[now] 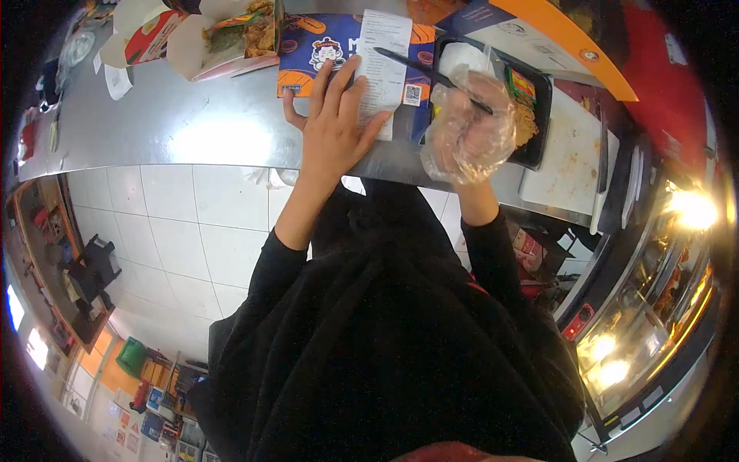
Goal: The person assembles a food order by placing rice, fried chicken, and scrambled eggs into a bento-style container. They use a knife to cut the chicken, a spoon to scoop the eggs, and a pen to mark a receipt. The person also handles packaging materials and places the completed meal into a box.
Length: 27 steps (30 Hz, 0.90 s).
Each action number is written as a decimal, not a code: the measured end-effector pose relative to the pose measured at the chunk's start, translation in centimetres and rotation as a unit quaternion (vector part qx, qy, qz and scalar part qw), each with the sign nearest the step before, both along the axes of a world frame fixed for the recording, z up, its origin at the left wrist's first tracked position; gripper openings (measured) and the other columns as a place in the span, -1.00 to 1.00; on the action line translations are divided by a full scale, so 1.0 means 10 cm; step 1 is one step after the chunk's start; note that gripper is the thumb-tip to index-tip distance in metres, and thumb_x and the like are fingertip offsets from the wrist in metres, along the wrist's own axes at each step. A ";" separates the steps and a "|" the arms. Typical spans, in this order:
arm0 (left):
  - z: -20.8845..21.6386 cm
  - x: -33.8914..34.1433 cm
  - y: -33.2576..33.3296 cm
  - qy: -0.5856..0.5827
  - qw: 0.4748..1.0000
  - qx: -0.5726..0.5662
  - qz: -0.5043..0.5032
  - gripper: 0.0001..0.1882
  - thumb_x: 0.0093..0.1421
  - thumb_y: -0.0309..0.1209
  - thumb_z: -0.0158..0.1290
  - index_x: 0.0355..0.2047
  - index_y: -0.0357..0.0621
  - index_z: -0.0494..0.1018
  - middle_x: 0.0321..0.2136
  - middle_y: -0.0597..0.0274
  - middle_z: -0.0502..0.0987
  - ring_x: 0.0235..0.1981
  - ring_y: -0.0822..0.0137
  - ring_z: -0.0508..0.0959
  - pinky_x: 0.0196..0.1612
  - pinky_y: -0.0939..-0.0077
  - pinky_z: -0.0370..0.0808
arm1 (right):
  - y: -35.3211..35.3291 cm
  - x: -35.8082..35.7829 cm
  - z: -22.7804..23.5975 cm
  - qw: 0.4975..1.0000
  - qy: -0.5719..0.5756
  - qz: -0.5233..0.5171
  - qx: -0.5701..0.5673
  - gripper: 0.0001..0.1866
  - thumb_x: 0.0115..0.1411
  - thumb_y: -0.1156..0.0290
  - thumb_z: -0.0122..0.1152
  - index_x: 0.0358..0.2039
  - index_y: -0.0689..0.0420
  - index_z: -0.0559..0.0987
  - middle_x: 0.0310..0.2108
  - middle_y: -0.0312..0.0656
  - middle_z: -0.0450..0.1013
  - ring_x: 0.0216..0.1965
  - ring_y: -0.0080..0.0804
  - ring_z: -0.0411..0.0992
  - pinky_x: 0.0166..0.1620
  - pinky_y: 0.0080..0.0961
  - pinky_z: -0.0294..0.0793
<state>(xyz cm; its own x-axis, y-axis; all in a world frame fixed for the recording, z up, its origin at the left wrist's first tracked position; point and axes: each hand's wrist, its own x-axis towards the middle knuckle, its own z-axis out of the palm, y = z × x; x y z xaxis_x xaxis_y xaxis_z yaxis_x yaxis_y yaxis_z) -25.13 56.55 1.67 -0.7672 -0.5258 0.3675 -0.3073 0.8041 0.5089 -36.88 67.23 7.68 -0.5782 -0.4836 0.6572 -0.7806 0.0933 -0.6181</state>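
My bare left hand (335,115) lies with fingers spread on a blue and orange cardboard box lid (302,48) and a long white printed receipt (389,31). Its fingers press the receipt's left side. In a loose clear plastic glove, my right hand (467,127) grips a black pen (416,66), whose tip points left over the upper part of the receipt. Beyond and beside the glove sits a black food tray (545,108) with a white wrapped bundle (464,58), colourful sachets (521,86) and fried chicken (526,123). The glove hides part of the tray.
An open takeaway box (202,46) with fried chicken and sachets stands at the far left of the steel counter (138,142). On the right lies a stained white cutting board (566,165) with a knife (603,162) at its edge. A lit glass display cabinet (647,308) stands further right.
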 end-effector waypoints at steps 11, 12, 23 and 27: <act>0.02 0.01 0.01 -0.020 0.999 -0.025 0.007 -0.59 0.00 -0.05 -0.01 -0.29 -0.10 0.36 -0.01 0.30 0.28 0.09 0.25 0.17 0.07 0.00 -0.45 | 0.03 -0.01 -0.06 0.998 0.064 -0.017 0.001 -0.77 -0.10 0.55 0.10 -0.36 0.21 0.35 -0.45 -0.01 0.39 -0.50 -0.16 0.41 -0.43 -0.39 0.41; 0.02 0.01 0.01 -0.019 1.000 -0.024 0.008 -0.59 0.00 -0.05 -0.01 -0.29 -0.11 0.36 -0.01 0.30 0.28 0.09 0.25 0.17 0.07 0.00 -0.45 | 0.05 -0.02 -0.05 0.997 0.075 -0.023 -0.003 -0.77 -0.10 0.55 0.10 -0.36 0.21 0.35 -0.46 -0.01 0.39 -0.51 -0.16 0.41 -0.43 -0.38 0.41; 0.05 0.01 0.01 -0.030 0.999 -0.030 0.003 -0.52 -0.05 -0.09 0.08 -0.23 -0.17 0.31 0.02 0.27 0.26 0.10 0.19 0.15 0.09 0.06 -0.43 | 0.14 0.04 -0.02 0.997 -0.009 0.050 0.060 -0.74 0.03 0.43 0.06 -0.27 0.23 0.30 -0.38 -0.03 0.37 -0.36 -0.30 0.37 -0.26 -0.49 0.36; 0.07 0.00 0.02 -0.035 0.999 -0.030 0.005 -0.51 -0.03 -0.07 0.06 -0.21 -0.17 0.30 0.02 0.27 0.26 0.10 0.19 0.15 0.09 0.06 -0.42 | 0.16 0.01 -0.04 1.000 0.020 -0.016 0.014 -0.77 0.01 0.45 0.08 -0.31 0.23 0.32 -0.43 -0.03 0.38 -0.44 -0.29 0.38 -0.33 -0.47 0.38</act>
